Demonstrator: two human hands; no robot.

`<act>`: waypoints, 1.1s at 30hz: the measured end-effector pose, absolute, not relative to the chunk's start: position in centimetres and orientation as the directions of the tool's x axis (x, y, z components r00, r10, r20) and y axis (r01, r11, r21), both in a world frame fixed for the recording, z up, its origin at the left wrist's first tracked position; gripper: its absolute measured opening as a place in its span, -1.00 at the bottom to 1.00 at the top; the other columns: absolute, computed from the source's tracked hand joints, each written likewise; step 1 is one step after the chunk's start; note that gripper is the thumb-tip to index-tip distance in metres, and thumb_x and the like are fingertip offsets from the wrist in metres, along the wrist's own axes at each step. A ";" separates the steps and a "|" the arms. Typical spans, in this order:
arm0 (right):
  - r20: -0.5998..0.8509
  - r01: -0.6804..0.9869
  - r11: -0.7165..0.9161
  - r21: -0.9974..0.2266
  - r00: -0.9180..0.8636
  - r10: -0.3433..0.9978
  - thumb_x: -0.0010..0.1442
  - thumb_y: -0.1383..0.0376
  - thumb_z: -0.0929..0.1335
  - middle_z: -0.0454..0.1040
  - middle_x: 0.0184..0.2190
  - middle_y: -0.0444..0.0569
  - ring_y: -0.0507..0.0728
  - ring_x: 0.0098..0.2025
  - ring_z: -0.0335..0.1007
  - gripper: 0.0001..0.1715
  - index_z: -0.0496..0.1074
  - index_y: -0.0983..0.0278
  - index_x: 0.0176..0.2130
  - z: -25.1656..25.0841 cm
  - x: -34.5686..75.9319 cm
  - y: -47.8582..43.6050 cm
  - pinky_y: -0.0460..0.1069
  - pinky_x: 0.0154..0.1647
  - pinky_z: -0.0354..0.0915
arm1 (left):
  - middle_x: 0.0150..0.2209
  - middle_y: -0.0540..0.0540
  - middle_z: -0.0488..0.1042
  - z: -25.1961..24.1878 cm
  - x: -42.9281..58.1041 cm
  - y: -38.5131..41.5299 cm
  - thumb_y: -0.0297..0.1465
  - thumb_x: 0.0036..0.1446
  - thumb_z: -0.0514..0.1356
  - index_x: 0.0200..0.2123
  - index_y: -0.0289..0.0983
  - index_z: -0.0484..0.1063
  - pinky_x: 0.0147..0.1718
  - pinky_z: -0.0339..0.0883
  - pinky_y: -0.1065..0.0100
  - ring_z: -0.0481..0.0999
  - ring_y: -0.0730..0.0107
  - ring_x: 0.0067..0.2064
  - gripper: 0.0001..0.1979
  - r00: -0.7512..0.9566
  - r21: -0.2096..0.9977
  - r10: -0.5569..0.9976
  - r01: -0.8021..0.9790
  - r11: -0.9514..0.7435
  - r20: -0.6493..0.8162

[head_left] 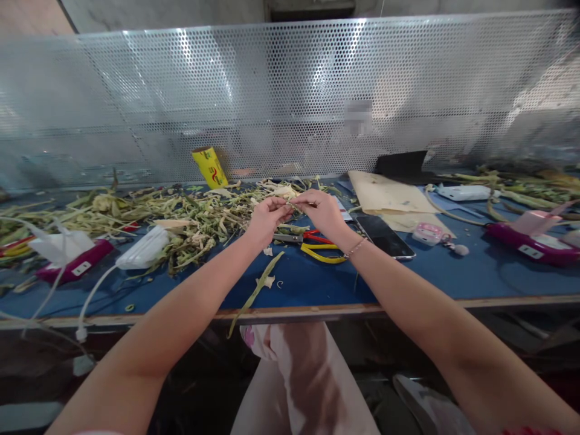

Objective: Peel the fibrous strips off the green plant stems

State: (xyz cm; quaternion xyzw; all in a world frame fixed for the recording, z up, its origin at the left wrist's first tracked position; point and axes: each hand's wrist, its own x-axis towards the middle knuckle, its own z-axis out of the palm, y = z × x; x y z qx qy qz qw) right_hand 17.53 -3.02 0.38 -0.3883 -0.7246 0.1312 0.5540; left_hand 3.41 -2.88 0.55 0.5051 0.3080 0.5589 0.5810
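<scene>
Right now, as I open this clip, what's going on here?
A person's left hand and right hand meet over a blue table, fingertips pinching what looks like a small plant piece. A dried plant heap spreads to the left and behind. A phone lies by the right forearm; one long strip hangs over the table's edge.

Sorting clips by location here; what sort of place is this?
Probably a workshop: a blue workbench heaped with plant scraps, with a perforated metal panel along its back.
</scene>
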 end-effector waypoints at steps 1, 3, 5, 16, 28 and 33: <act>0.691 0.411 0.653 -0.636 -0.072 0.719 -0.01 0.41 0.33 0.51 -0.39 -0.07 0.07 -0.29 0.40 -0.83 0.52 0.21 -0.44 0.4 17.5 -3.0 0.01 -0.22 0.30 | -0.57 0.04 0.41 0.6 3.4 -2.8 -0.54 -0.20 0.28 -0.51 -0.34 0.30 -0.37 0.31 0.41 0.41 0.57 -0.51 -0.83 0.194 0.932 0.961 -0.340 -0.123 0.197; 0.664 0.392 0.627 -0.673 -0.053 0.746 -0.02 0.39 0.33 0.51 -0.39 -0.06 0.07 -0.32 0.39 -0.85 0.51 0.23 -0.42 0.5 17.4 -3.1 0.00 -0.25 0.31 | -0.57 0.04 0.40 0.6 3.4 -2.7 -0.56 -0.19 0.27 -0.51 -0.34 0.31 -0.37 0.31 0.41 0.40 0.58 -0.52 -0.84 0.213 0.933 0.960 -0.346 -0.100 0.182; 0.636 0.368 0.606 -0.705 -0.050 0.770 -0.02 0.37 0.33 0.51 -0.39 -0.06 0.06 -0.35 0.39 -0.85 0.50 0.25 -0.38 0.6 17.4 -3.2 -0.01 -0.29 0.31 | -0.57 0.04 0.39 0.7 3.4 -2.7 -0.58 -0.18 0.26 -0.51 -0.35 0.33 -0.34 0.31 0.41 0.40 0.58 -0.51 -0.85 0.228 0.932 0.959 -0.354 -0.080 0.169; 0.613 0.291 0.606 -0.740 -0.080 0.786 -0.05 0.40 0.32 0.51 -0.31 -0.03 0.03 -0.34 0.38 -0.74 0.49 0.28 -0.29 0.9 18.0 -3.3 -0.01 -0.24 0.33 | -0.54 -0.01 0.42 1.1 3.5 -2.7 -0.68 -0.13 0.19 -0.51 -0.36 0.32 -0.14 0.33 0.31 0.46 0.54 -0.44 -0.85 0.216 0.905 0.967 -0.425 -0.031 0.134; 0.557 0.123 0.565 -0.816 -0.096 0.825 -0.11 0.38 0.36 0.47 -0.28 -0.02 0.01 -0.34 0.38 -0.68 0.44 0.30 -0.25 0.6 17.7 -2.9 -0.05 -0.32 0.38 | -0.56 -0.01 0.41 1.0 3.4 -2.4 -0.69 -0.08 0.13 -0.52 -0.36 0.33 -0.15 0.35 0.38 0.46 0.56 -0.45 -0.86 0.205 0.895 0.976 -0.446 0.021 0.079; 0.537 0.091 0.553 -0.828 -0.154 0.829 -0.15 0.39 0.37 0.42 -0.19 0.00 0.06 -0.24 0.38 -0.58 0.41 0.28 -0.19 0.7 18.0 -2.8 -0.03 -0.30 0.40 | -0.57 0.00 0.40 1.3 3.0 -2.2 -0.68 -0.09 0.15 -0.52 -0.37 0.34 -0.22 0.35 0.44 0.44 0.60 -0.47 -0.87 0.196 0.892 0.976 -0.452 0.005 0.094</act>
